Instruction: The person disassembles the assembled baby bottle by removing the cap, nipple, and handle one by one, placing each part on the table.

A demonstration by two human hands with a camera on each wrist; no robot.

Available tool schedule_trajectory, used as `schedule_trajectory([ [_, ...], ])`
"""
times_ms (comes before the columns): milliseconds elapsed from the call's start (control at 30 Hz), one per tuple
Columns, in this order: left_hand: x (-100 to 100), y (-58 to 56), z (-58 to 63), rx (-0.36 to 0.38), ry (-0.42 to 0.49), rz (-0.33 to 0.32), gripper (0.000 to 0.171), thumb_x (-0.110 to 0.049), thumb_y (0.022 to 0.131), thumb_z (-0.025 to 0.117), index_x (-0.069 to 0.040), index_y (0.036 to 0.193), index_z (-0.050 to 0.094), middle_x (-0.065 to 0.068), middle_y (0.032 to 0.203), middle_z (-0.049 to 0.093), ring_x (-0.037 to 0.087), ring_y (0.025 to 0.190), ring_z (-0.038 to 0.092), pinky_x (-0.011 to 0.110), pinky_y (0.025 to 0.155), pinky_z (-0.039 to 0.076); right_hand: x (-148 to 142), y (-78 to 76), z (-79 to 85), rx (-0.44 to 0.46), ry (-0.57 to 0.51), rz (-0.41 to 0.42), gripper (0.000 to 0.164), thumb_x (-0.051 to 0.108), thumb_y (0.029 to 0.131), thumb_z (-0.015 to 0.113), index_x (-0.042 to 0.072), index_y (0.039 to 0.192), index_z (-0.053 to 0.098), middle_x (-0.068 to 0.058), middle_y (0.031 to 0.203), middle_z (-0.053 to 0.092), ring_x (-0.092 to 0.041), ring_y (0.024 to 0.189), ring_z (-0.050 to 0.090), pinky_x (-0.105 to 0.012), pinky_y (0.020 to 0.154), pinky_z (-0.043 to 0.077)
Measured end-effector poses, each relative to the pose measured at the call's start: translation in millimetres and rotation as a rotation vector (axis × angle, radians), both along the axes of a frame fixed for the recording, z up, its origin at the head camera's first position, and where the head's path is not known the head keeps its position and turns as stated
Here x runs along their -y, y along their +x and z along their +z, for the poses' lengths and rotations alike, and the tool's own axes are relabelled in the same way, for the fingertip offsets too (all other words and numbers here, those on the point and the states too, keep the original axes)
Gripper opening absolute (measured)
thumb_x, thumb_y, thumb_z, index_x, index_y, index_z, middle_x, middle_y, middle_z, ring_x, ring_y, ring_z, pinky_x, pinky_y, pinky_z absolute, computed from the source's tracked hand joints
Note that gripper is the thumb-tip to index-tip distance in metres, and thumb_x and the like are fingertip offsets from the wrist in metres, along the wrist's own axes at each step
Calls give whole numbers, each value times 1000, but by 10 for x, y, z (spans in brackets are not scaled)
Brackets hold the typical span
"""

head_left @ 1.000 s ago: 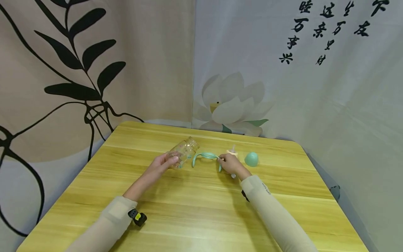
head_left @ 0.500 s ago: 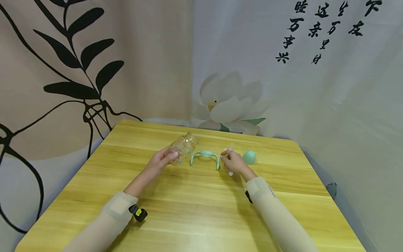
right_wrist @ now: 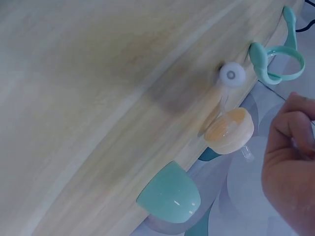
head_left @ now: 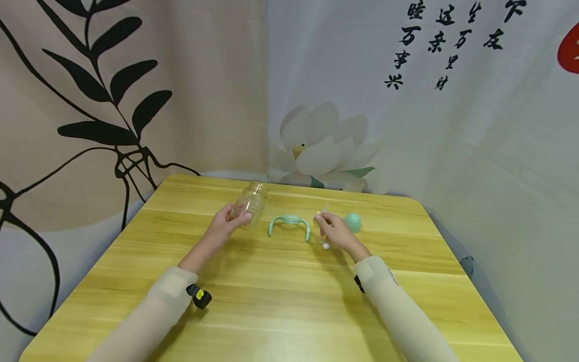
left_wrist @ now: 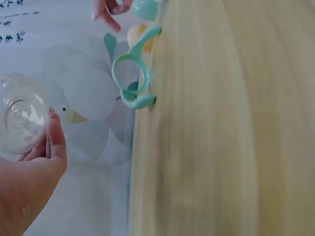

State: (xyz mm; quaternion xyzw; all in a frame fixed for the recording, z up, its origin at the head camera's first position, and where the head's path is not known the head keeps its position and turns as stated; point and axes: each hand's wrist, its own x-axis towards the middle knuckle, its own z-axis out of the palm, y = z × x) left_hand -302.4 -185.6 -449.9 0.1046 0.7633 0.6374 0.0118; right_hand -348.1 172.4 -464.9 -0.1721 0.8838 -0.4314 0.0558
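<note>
My left hand (head_left: 220, 227) grips a clear baby bottle (head_left: 250, 205), held tilted with its open neck pointing up and away; in the left wrist view its round base (left_wrist: 20, 114) faces the camera. My right hand (head_left: 338, 232) is over the peach bottle collar (right_wrist: 231, 133), fingers loosely bent, holding nothing. From that collar a clear straw runs to a white weighted end (right_wrist: 232, 74); in the head view the hand mostly covers the collar. Between both hands stands a mint-green bottle handle (head_left: 291, 219) with a ring in its middle.
A mint-green dome cap (head_left: 353, 222) sits on the table just right of my right hand. The wooden table (head_left: 271, 301) ends at the back against printed curtains (head_left: 217, 100).
My left hand has turned the bottle more upright and shifted it slightly left. The right hand has let go of the green handle and drawn back to the right, over the collar.
</note>
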Motion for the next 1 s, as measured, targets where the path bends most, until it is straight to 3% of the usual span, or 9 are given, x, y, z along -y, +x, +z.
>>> schedule_trajectory([
  [133,31,-151,76,41,-42,22,72,-39,102,68,0,153,34,25,148,48,37,136,49,60,117,38,-25,-10,14,5,-2,5,50,42,116,40,0,129,63,-11,86,61,-15,54,44,-28,56,41],
  [267,50,-340,118,39,-85,42,74,-38,99,74,-3,149,32,22,149,43,37,138,50,59,113,42,-72,-20,10,6,0,-5,51,42,116,41,-3,127,62,-16,87,62,-14,54,43,-28,55,40],
  [433,109,-575,-5,17,-142,80,70,-40,95,80,-6,138,36,20,140,47,35,130,51,55,107,45,-133,6,-10,3,8,-6,54,43,115,42,-5,127,64,-24,90,64,-13,54,44,-27,54,40],
  [533,148,-678,-107,23,-191,104,69,-42,94,81,-6,136,40,19,140,50,37,135,46,57,110,43,-160,32,-29,7,11,-3,54,43,115,42,-4,127,64,-25,91,65,-13,53,44,-27,54,39],
  [700,141,-773,-221,29,-261,130,69,-35,94,82,-3,139,43,21,146,52,43,146,38,60,118,37,-194,70,-63,10,17,-5,52,41,116,42,-4,126,65,-24,89,64,-13,55,44,-27,54,40],
  [1000,98,-844,-348,53,-396,131,74,-28,95,83,5,143,37,32,142,50,45,131,52,58,109,45,-223,115,-67,-5,10,-3,47,37,116,44,-3,126,66,-23,88,64,-16,57,46,-29,55,42],
])
